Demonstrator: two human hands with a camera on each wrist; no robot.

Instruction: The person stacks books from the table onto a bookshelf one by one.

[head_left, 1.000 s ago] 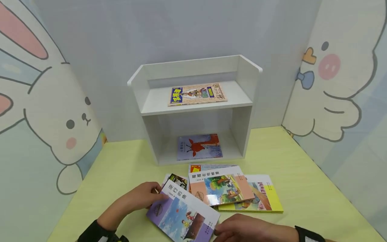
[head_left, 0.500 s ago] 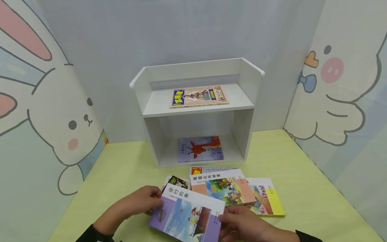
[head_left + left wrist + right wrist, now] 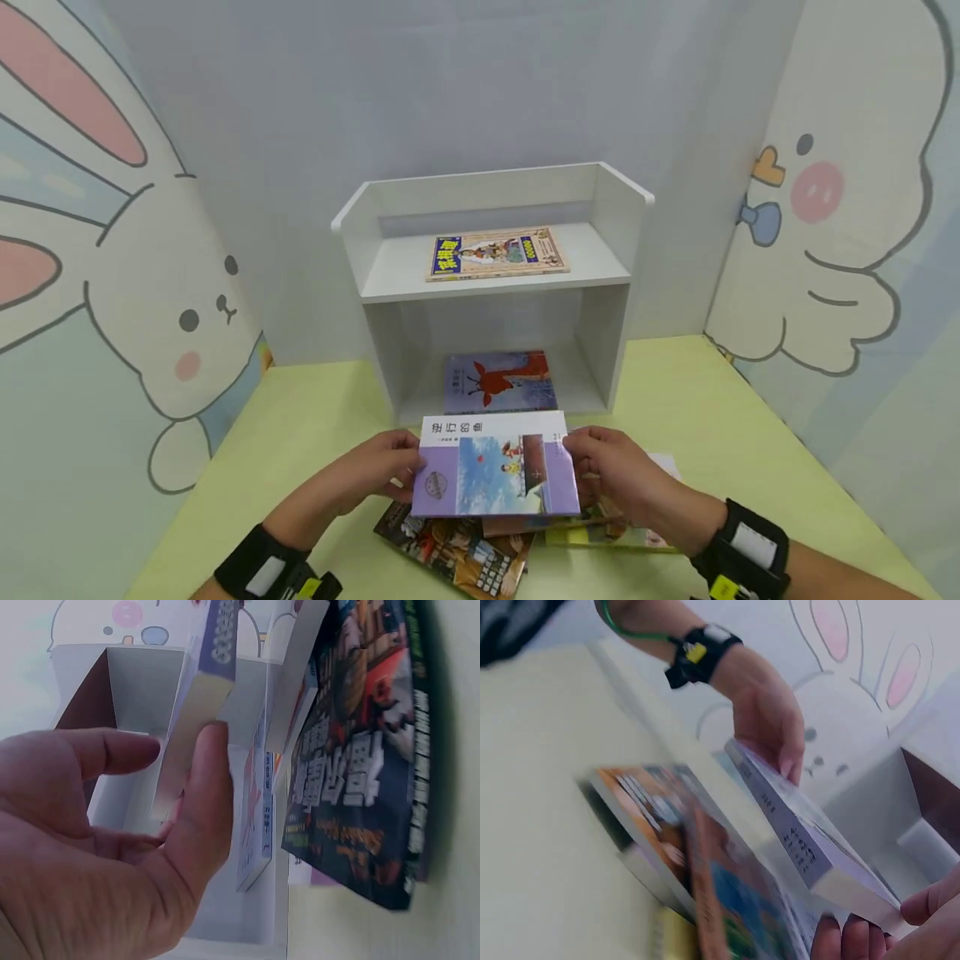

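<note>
As I watch through the cameras, the purple-and-white paperback (image 3: pixel 495 467) is up off the table (image 3: pixel 300 417), above the loose books (image 3: pixel 453 554) and in front of the white shelf unit (image 3: pixel 480 190). The left hand (image 3: pixel 375 475) pinches one short end between thumb and fingers; the right hand (image 3: pixel 626 471) pinches the opposite end. I judge it light and fairly stiff, though its smooth cover could slip in a slack grip and its corners could crease. With the spine (image 3: pixel 787 814) facing the wearer, I'd hold mid-way along both short ends, pressing the covers together so no pages fan.
</note>
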